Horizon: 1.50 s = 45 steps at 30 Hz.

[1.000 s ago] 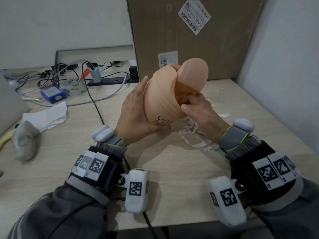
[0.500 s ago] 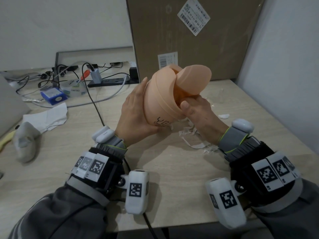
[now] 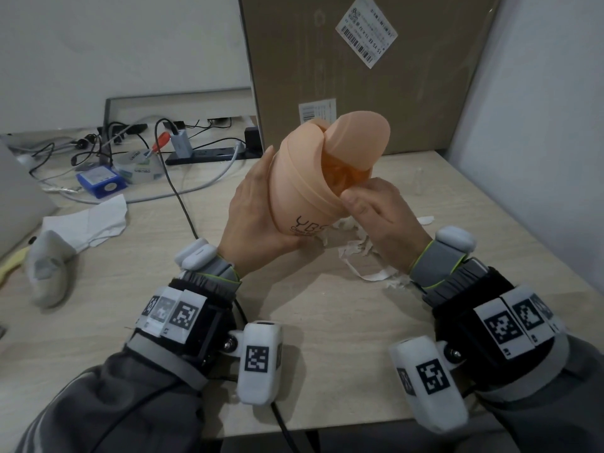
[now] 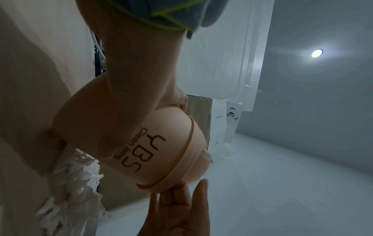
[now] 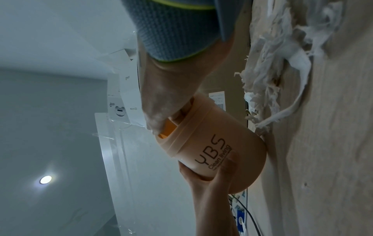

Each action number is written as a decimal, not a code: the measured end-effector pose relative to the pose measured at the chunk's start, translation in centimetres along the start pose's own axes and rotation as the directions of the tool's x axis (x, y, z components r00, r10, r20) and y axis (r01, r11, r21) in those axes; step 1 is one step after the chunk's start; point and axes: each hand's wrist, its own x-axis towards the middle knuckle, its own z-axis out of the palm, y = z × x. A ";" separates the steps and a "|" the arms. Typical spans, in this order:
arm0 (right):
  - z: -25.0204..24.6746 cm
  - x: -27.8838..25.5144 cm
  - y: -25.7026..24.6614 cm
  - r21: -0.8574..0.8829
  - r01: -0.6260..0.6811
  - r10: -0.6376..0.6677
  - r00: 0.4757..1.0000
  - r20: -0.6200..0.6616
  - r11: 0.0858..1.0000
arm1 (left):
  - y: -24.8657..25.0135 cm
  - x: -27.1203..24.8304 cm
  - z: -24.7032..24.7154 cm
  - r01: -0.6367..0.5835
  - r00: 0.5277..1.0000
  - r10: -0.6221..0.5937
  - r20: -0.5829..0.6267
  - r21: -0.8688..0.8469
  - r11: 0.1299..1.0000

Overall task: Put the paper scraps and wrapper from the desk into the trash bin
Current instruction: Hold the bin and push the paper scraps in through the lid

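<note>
The left hand (image 3: 258, 210) cups the body of the small peach plastic trash bin (image 3: 307, 188), held tilted above the pale wooden surface (image 3: 327, 322). The right hand (image 3: 379, 217) has its fingers curled at the bin's mouth, under the tipped swing lid (image 3: 358, 137). Torn white paper scraps (image 3: 362, 256) lie beneath, before the tall brown cardboard box (image 3: 392, 76).

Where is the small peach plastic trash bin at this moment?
In the head view the small peach plastic trash bin is centre frame, held tilted above the wooden desk in the left hand, with the right hand at its opening, above the torn white paper scraps.
</note>
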 end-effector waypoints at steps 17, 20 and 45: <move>-4.6 0.7 2.8 0.300 -0.439 0.526 0.770 -0.360 0.847 | -1.0 0.3 0.2 0.165 0.977 -0.182 -0.109 -0.149 0.975; -6.5 0.2 4.6 0.167 -0.657 0.668 0.660 -0.344 0.735 | -1.3 0.5 0.2 0.183 0.957 -0.221 -0.188 -0.199 0.963; -6.3 -1.6 2.8 -0.003 -0.841 0.637 0.408 0.654 0.541 | -2.4 0.4 -0.1 0.294 0.904 -0.343 -0.256 -0.208 0.933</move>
